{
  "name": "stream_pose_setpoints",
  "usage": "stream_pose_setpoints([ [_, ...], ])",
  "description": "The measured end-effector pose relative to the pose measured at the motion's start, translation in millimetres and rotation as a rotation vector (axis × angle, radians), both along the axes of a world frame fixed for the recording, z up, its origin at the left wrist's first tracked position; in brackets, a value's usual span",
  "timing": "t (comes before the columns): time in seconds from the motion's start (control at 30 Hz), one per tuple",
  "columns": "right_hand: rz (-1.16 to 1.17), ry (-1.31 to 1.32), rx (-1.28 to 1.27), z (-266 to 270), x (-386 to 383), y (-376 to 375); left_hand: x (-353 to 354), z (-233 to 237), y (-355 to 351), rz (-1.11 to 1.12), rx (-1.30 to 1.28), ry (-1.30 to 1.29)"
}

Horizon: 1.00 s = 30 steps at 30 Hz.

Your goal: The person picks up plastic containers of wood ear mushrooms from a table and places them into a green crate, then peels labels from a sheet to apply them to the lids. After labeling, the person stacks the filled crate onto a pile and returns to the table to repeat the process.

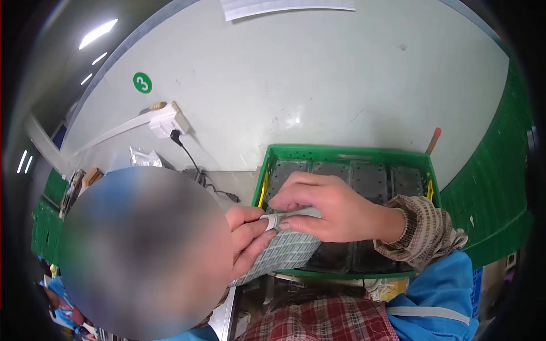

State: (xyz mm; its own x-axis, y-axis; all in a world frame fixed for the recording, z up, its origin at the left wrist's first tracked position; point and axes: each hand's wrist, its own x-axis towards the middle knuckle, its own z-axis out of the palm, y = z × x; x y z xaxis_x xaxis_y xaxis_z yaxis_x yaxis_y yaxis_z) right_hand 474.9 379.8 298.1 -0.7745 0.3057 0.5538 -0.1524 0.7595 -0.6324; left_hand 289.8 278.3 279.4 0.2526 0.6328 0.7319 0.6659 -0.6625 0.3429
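Green plastic formed the crate (pixel 307 149) in front of the worker, and dark, glossy panels (pixel 372 184) lay side by side inside it. From where I stood, two bare hands met above its left part, close over a pale, green-grey gridded sheet (pixel 296 250) that slanted across the crate's near left corner. Between the hands was a small white piece (pixel 268 221), curled at its left end, with a paler, narrow stretch running towards the right. The left hand (pixel 245 236) had its thumb and fingertips pinched around the white end, with no visible gap; the rest of that hand disappeared behind a large blurred patch. The right hand (pixel 335 207) bent in from the other side, thumb and forefinger drawn nearly together on the narrow stretch, its other fingers curled. I took the step in hand to be close, two-handed handling of this piece, the left steadying and the right adjusting, though whether it was being peeled, wrapped or pressed I could not tell. To my judgement, the next move called for a firm left pinch and a small, careful shift of the right fingertips, without dragging the sheet underneath.
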Motion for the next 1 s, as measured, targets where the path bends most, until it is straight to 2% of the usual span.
stream_pose_setpoints([
  [0.07, -0.034, -0.030, 0.051, -6.3, -5.8, -0.6, -1.1, 0.2, -2.6, 0.041, 0.033, 0.010],
  [0.17, -0.098, 0.078, 0.009, -22.8, -17.0, -6.2, -4.5, -1.8, -11.2, 0.138, 0.002, -0.002],
  [0.23, -0.195, 0.253, 0.282, -33.9, -23.0, -13.4, -3.3, -5.6, -18.2, 0.232, -0.085, -0.072],
  [0.27, -0.175, 0.300, 0.270, -36.6, -24.0, -15.5, -6.2, -9.1, -19.2, 0.239, -0.121, -0.115],
  [0.33, -0.176, 0.211, 0.163, -32.4, 6.5, -4.4, -8.9, -17.3, -24.0, 0.254, -0.202, -0.144],
  [0.4, -0.529, -0.114, -0.212, -18.8, 74.6, 28.2, -31.3, -35.2, -32.9, 0.299, -0.204, -0.146],
  [0.43, -0.778, -0.405, -0.132, -20.6, 113.0, 58.3, -44.2, -45.5, -37.0, 0.302, -0.270, -0.343],
  [0.47, -0.952, -0.479, -0.085, -38.0, 152.0, 84.4, -62.7, -50.4, -40.6, 0.244, -0.380, -0.394],
  [0.5, -0.976, -0.645, 0.023, -57.1, 193.4, 111.2, -64.2, -48.5, -39.7, 0.234, -0.419, -0.475],
  [0.6, -0.930, -0.835, 0.139, -104.6, 248.1, 149.5, -47.6, -33.2, -27.9, 0.251, -0.458, -0.578],
  [0.67, -0.911, -0.924, 0.112, -119.3, 248.6, 162.2, -47.3, -28.5, -24.2, 0.214, -0.444, -0.712],
  [0.73, -0.887, -1.002, 0.080, -131.5, 252.5, 167.9, -41.0, -24.9, -20.1, 0.238, -0.429, -0.728],
  [0.8, -0.932, -1.091, 0.116, -146.5, 247.4, 170.9, -28.7, -13.7, -15.3, 0.246, -0.450, -0.881],
  [0.87, -1.199, -1.069, 0.278, -159.6, 240.9, 173.0, -28.6, -17.3, -15.5, 0.293, -0.442, -0.889],
  [0.93, -1.166, -0.805, 0.345, -138.2, 222.8, 156.4, -30.8, -24.5, -15.5, 0.340, -0.444, -0.973],
  [1.0, -0.877, -0.423, -0.286, -101.0, 179.1, 118.4, -34.0, -30.6, -13.4, 0.328, -0.450, -1.031],
])
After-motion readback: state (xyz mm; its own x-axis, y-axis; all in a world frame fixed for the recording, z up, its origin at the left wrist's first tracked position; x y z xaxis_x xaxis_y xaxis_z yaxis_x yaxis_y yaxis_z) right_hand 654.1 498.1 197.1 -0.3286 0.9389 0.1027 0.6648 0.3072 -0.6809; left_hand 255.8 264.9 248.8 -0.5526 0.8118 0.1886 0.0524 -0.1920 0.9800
